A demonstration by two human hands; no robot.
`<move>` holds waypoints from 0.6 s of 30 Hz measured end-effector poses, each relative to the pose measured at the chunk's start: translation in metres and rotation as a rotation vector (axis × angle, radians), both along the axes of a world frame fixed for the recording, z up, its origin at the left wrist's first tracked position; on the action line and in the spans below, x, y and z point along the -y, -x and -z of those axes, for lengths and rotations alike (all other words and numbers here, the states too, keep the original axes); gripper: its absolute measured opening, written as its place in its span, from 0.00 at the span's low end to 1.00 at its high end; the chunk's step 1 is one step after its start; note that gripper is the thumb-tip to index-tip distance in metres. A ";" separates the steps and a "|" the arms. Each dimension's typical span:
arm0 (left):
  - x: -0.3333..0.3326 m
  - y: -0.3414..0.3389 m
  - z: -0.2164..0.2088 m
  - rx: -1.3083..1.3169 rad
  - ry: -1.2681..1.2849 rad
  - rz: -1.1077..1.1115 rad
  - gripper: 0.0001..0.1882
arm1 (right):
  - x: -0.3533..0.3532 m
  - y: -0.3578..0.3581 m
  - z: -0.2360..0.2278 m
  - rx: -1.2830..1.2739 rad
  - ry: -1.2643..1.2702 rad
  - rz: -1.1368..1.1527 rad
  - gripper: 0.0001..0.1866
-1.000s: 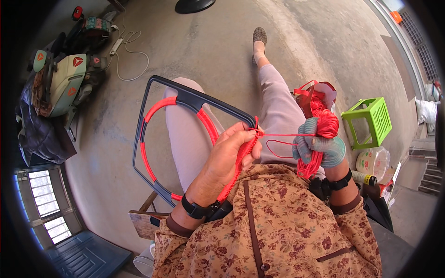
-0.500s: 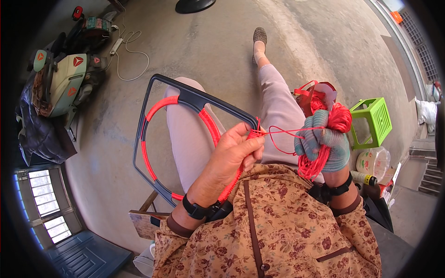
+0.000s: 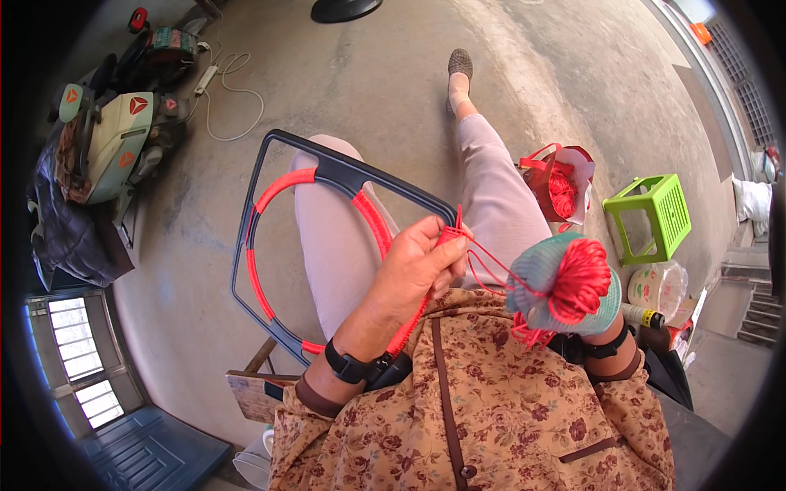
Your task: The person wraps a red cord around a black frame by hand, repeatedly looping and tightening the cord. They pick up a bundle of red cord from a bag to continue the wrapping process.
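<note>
A dark plastic frame (image 3: 344, 173) with an inner ring lies across my lap, its ring wound in sections with red cord. Bare, my left hand (image 3: 413, 266) pinches the cord-wrapped part near the frame's right corner, fingers closed round it. In a grey-blue glove, my right hand (image 3: 532, 260) is closed on a bundle of red cord (image 3: 580, 282), whose looped end faces up. Thin red strands (image 3: 489, 263) run between the two hands, slightly slack. The bundle and glove hide most of the right fingers.
Beyond my right knee stands a dark red bag (image 3: 544, 191) holding more red cord. A green plastic stool (image 3: 676, 214) and a clear plastic container (image 3: 661, 282) are farther right. At left are a parked scooter (image 3: 123, 168) and a white power strip (image 3: 206, 79).
My right hand has turned over and moved slightly down and left, bringing the bundle's end upward. The bag behind it now shows more fully. My left hand keeps its hold.
</note>
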State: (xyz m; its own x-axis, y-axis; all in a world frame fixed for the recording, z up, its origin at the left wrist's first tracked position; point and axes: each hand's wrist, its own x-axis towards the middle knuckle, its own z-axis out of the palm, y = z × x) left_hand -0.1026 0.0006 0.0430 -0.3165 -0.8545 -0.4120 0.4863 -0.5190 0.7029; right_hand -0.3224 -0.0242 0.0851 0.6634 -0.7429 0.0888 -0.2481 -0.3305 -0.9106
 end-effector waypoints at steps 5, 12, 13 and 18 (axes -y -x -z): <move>0.008 0.004 -0.011 0.034 -0.118 -0.044 0.11 | 0.000 0.002 -0.024 -0.178 0.416 -0.019 0.04; 0.008 0.006 -0.010 0.142 -0.079 -0.072 0.13 | -0.001 -0.001 -0.027 0.001 -0.004 0.218 0.12; 0.007 0.006 -0.010 0.142 -0.081 -0.074 0.13 | 0.001 -0.008 -0.030 0.054 -0.157 0.317 0.12; 0.010 0.009 -0.003 0.200 -0.087 -0.070 0.14 | 0.008 -0.017 -0.003 0.281 -0.294 0.039 0.14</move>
